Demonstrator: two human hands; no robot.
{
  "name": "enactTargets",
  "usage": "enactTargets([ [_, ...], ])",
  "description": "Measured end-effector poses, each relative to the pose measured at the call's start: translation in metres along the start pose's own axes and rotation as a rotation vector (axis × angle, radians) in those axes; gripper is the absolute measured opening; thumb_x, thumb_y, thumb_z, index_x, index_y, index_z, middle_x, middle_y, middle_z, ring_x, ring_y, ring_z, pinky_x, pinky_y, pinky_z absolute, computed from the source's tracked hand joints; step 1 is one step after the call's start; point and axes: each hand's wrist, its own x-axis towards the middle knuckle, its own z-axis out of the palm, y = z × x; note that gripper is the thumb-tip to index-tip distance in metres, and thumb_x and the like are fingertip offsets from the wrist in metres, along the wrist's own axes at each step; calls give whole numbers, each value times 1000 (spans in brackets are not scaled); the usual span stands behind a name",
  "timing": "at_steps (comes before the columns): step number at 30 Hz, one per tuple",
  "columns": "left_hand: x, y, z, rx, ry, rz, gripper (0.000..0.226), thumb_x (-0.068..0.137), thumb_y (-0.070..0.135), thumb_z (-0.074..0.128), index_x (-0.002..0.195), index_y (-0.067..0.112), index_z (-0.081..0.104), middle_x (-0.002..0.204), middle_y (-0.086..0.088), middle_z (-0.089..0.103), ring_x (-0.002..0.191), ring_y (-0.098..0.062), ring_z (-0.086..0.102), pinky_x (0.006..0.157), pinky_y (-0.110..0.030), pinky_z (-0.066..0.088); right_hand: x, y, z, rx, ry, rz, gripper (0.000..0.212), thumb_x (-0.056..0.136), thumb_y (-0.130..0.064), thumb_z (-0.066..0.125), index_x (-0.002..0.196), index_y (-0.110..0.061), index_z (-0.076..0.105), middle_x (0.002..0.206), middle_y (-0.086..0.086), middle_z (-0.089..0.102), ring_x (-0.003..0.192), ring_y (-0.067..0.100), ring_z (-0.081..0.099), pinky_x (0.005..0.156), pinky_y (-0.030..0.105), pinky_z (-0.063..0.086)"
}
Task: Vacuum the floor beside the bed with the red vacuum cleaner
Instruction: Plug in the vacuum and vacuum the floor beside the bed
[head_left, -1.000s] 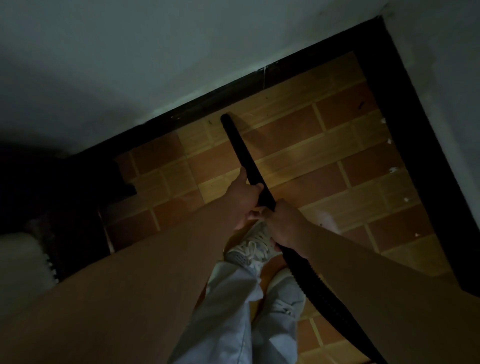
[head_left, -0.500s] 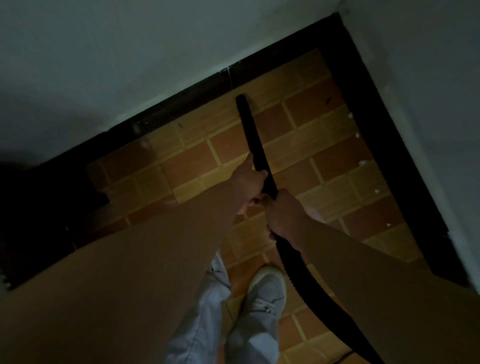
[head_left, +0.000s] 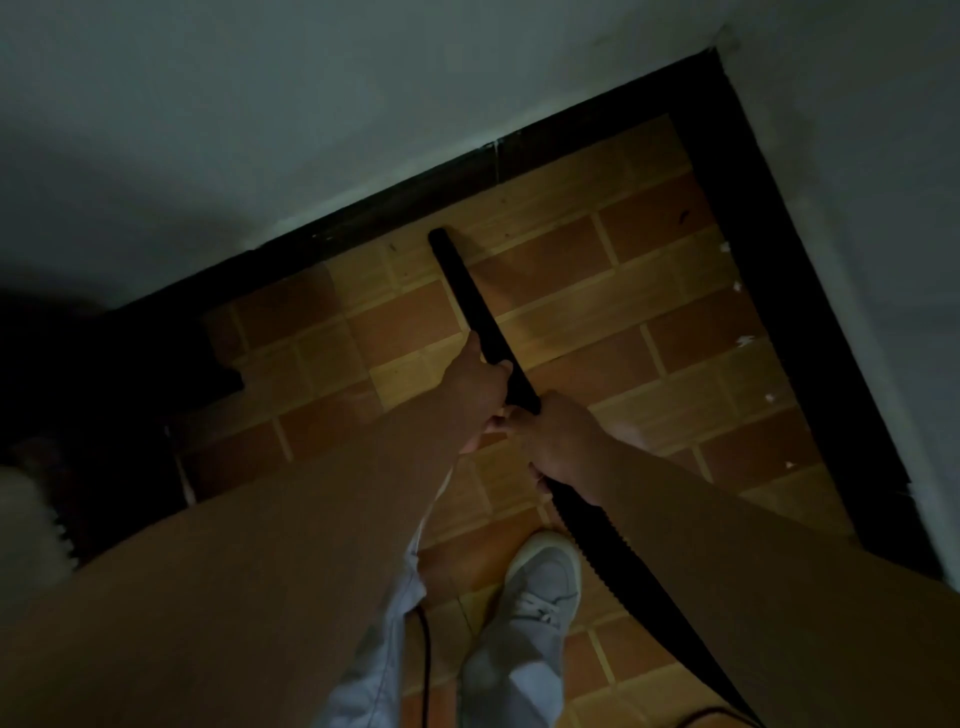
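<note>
A black vacuum nozzle tube (head_left: 470, 296) slants up and left over the orange brick-pattern floor (head_left: 623, 332), its tip close to the dark skirting. My left hand (head_left: 480, 395) grips the tube's lower part. Just behind it, my right hand (head_left: 558, 441) grips the joint where the ribbed black hose (head_left: 623, 577) begins; the hose runs off the bottom right under my forearm. The red vacuum body is out of view.
Dark skirting (head_left: 779, 249) and white walls (head_left: 260, 104) close the corner at top and right. White specks (head_left: 744, 340) lie along the right edge. A dark object (head_left: 104, 389) and something white (head_left: 26, 525) sit at left. My shoe (head_left: 540, 587) and a thin cable (head_left: 426, 670) lie below.
The nozzle tip has drawn back from the skirting and shifted left. The view has swung right and my right foot has stepped forward.
</note>
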Motion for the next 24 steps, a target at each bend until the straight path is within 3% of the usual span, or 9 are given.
enactTargets([
  [2, -2, -3, -12, -33, 16, -1, 69, 107, 15, 48, 158, 48, 15, 118, 0, 62, 92, -18, 63, 60, -33, 53, -2, -6, 11, 29, -31, -2, 36, 101, -35, 50, 113, -5, 65, 104, 16, 69, 73, 23, 59, 57, 31, 48],
  [5, -1, -12, -33, -60, 39, -6, 69, 107, 14, 48, 158, 47, 15, 133, -4, 60, 92, -16, 63, 53, -30, 51, -4, -13, 31, 54, -71, 5, 34, 101, -34, 51, 118, -8, 66, 99, 18, 69, 69, 26, 60, 58, 34, 50],
  [8, 1, -24, -52, -78, 53, 10, 69, 108, 13, 47, 159, 45, 14, 129, 0, 58, 89, -13, 62, 50, -27, 50, -4, -13, 53, 107, -96, 2, 34, 98, -37, 55, 117, -10, 63, 87, 13, 66, 65, 25, 62, 57, 36, 51],
  [11, 4, -37, -72, -99, 60, -19, 69, 108, 13, 46, 158, 48, 13, 124, 0, 56, 87, -12, 61, 50, -28, 51, -4, -15, 72, 43, -104, -27, 34, 101, -39, 49, 120, -12, 57, 95, 12, 66, 73, 28, 67, 59, 36, 53],
  [13, 5, -45, -83, -137, 71, -36, 69, 108, 14, 46, 157, 49, 14, 128, -2, 56, 89, -13, 61, 57, -31, 57, -7, -18, 83, 11, -128, -41, 36, 102, -41, 47, 122, -12, 53, 98, 12, 65, 71, 27, 66, 60, 36, 54],
  [17, 7, -62, -103, -208, 107, -42, 67, 108, 13, 46, 159, 45, 16, 132, -5, 55, 101, -21, 63, 89, -52, 59, -9, -22, 105, -34, -145, -57, 38, 102, -42, 44, 126, -13, 50, 101, 11, 65, 68, 23, 61, 57, 35, 52],
  [20, 7, -71, -119, -228, 143, -45, 59, 108, 13, 44, 156, 42, 24, 135, -5, 56, 108, -26, 64, 90, -53, 58, -6, -29, 121, -93, -148, -58, 40, 102, -42, 43, 129, -13, 49, 104, 15, 65, 74, 26, 62, 55, 32, 49],
  [24, 6, -78, -141, -241, 157, -70, 39, 109, 14, 42, 139, 39, 41, 132, -7, 59, 110, -29, 65, 78, -45, 61, -3, -38, 141, -138, -168, -63, 38, 103, -41, 43, 127, -11, 49, 103, 18, 65, 74, 28, 62, 56, 34, 48],
])
